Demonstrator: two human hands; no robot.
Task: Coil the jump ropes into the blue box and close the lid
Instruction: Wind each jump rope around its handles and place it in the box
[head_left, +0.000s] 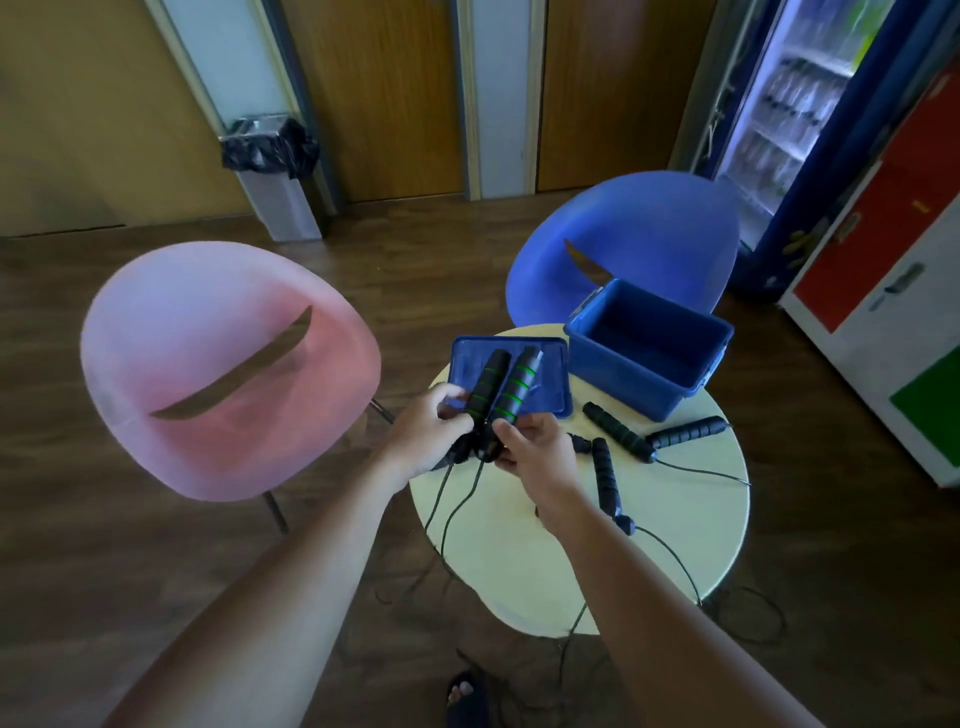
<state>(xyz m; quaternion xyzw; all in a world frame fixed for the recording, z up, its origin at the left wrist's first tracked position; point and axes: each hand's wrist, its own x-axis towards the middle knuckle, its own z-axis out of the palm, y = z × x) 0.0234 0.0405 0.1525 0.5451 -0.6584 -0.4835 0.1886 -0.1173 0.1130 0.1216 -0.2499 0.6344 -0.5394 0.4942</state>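
Only one view here, the head camera looking down at a small round table (675, 525). Both hands are up over its left edge, holding a pair of black jump rope handles with green rings side by side, tips pointing away. The left hand (426, 436) is closed around the bottom of the left handle (485, 387), and the right hand (535, 452) is pinching the bottom of the right handle (517, 387), thumb on top. Two thin cords (457, 512) drop from the handles, run over the table edge and go down toward the floor.

Right behind the handles, the blue lid (550, 358) lies flat on the far left part of the table. Just to its right sits the blue box (649, 348), open, and nothing visible inside it, on the far right side of the table.

Three more black handles lie on the table right of the hands: one angled handle (618, 432) near the box, another (685, 432) touching its end and pointing right, and a third (607, 478) lying near-to-far close to the right wrist. Their cords trail off the near right edge.

A pink chair (228, 374) stands left of the table, a blue chair (634, 234) behind the box. A sandalled foot (465, 696) shows at the bottom.
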